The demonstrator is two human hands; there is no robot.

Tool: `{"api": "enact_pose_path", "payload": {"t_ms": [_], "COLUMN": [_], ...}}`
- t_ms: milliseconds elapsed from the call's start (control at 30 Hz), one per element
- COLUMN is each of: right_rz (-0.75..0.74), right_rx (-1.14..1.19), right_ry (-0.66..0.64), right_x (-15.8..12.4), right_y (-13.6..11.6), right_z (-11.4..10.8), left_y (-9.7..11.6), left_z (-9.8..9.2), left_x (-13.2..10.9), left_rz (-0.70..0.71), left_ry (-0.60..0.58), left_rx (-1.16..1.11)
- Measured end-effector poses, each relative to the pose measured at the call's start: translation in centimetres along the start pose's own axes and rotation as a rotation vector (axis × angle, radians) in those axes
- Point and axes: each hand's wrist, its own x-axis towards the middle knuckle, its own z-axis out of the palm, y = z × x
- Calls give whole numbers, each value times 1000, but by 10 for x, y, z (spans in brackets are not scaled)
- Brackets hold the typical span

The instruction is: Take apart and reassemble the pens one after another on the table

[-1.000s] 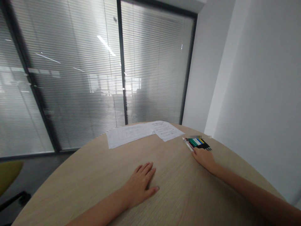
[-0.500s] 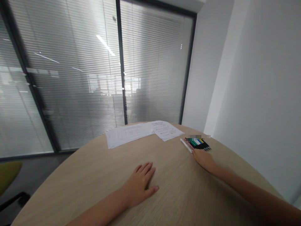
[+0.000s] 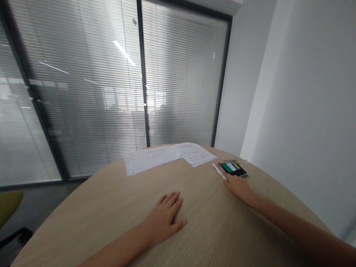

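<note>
Nearest the camera, at the bottom centre of the frame, the person's left hand [image 3: 165, 218] lies open and palm-down on a round, pale oak-grain wooden table [image 3: 83, 226], its fingers spread and holding nothing. To the right of centre, the right hand [image 3: 237, 187] reaches out from the lower right edge towards the table's far side. Its fingers point up and to the left and lie against a slim white pen [image 3: 218, 171], which sits tilted across the tabletop. At this size I cannot tell whether the fingers are closed on the pen or only resting on it.

Just beyond the hand lies a neat row of slim pens with green, white, blue, yellow and black bodies [image 3: 233, 169], side by side near the table's edge; their far ends are blurred. Farther away, at the table's far edge, two sheets of printed white paper [image 3: 151, 160] lie overlapping a third printed white sheet [image 3: 198, 154]. Behind the table stands a dark-framed glass partition with slatted white blinds [image 3: 83, 92], and a yellow-green chair seat [image 3: 8, 204] shows at the far left.
</note>
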Motion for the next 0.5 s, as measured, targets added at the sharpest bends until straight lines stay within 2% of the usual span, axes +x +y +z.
{"api": "enact_pose_path", "payload": {"t_ms": [500], "right_rz": [32], "right_rx": [-15], "right_ry": [10], "right_x": [1], "right_y": [9], "right_z": [5], "left_y": [1], "left_z": [-1], "left_x": [-1], "left_rz": [-9], "left_ry": [9], "left_rx": [-17]}}
